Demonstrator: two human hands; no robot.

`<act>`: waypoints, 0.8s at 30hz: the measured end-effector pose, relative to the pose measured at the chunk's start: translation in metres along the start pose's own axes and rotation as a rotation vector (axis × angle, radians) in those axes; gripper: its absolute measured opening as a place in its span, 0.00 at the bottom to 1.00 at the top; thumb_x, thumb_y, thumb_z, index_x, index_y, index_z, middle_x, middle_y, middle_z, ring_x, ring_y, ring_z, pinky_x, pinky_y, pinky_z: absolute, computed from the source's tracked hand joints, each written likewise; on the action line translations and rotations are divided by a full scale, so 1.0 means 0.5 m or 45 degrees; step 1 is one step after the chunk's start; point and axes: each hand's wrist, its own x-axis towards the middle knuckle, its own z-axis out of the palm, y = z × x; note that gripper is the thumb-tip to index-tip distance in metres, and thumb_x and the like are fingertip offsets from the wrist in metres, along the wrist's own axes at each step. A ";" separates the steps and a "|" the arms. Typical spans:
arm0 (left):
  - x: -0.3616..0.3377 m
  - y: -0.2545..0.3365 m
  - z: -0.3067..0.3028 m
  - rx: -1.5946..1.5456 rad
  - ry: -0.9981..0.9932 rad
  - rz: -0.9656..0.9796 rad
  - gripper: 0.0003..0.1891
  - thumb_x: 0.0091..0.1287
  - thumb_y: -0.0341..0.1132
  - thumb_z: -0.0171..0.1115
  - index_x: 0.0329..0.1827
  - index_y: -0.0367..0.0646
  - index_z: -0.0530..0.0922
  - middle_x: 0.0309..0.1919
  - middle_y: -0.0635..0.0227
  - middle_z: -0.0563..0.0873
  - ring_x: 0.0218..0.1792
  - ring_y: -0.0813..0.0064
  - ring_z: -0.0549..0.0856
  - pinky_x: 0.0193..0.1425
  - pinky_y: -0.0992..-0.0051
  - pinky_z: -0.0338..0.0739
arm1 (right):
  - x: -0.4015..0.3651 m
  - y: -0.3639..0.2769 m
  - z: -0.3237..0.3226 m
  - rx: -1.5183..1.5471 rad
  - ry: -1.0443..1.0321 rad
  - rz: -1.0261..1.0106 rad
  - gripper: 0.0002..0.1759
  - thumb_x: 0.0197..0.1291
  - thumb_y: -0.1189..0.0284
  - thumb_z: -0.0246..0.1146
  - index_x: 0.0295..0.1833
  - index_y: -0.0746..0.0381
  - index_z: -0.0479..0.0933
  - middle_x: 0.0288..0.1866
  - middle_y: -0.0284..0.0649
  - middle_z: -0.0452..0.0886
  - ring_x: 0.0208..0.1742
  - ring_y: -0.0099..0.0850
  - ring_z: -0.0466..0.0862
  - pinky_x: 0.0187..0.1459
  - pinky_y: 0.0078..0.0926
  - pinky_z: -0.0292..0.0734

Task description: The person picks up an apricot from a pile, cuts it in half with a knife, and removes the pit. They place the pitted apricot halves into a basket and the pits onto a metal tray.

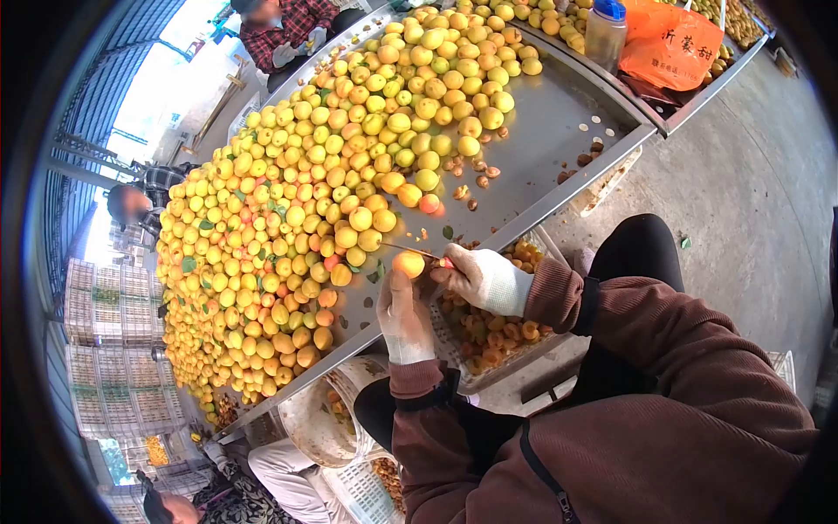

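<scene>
My left hand point(404, 316), in a whitish glove, holds a yellow-orange apricot point(408, 264) upright in its fingertips above the table's near edge. In my right hand point(477, 278), also gloved, is a small knife point(443, 261) with a red handle. Its thin blade point(405, 249) lies over or against the top of the apricot. A large heap of yellow and orange apricots point(288, 214) covers much of the metal table point(550, 113). Below my hands, a crate holds cut apricot pieces point(497, 343).
Loose pits point(482, 181) lie on the tabletop. A blue-lidded bottle point(606, 35) and an orange bag point(670, 45) stand at the back right. A white bucket point(321, 421) is below the near edge. Co-workers sit at the far side and lower left.
</scene>
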 end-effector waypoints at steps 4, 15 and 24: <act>0.015 -0.007 -0.011 -0.199 0.061 -0.197 0.21 0.76 0.46 0.48 0.53 0.34 0.76 0.47 0.59 0.83 0.49 0.67 0.82 0.59 0.67 0.75 | -0.001 -0.001 0.014 0.114 -0.013 -0.002 0.17 0.70 0.60 0.59 0.50 0.64 0.71 0.32 0.54 0.81 0.38 0.53 0.84 0.37 0.41 0.78; 0.015 -0.023 -0.025 -0.400 -0.031 -0.186 0.17 0.74 0.43 0.50 0.49 0.37 0.75 0.45 0.60 0.81 0.49 0.67 0.81 0.59 0.67 0.75 | -0.016 -0.004 0.035 0.182 0.040 -0.013 0.17 0.70 0.59 0.58 0.47 0.64 0.71 0.32 0.55 0.81 0.37 0.54 0.84 0.36 0.42 0.77; 0.016 -0.025 -0.015 -0.198 0.067 -0.184 0.19 0.77 0.45 0.46 0.51 0.36 0.74 0.44 0.61 0.81 0.47 0.70 0.80 0.58 0.70 0.74 | -0.020 -0.013 0.033 0.113 0.053 -0.008 0.17 0.70 0.58 0.58 0.45 0.64 0.71 0.31 0.56 0.80 0.37 0.55 0.83 0.36 0.42 0.77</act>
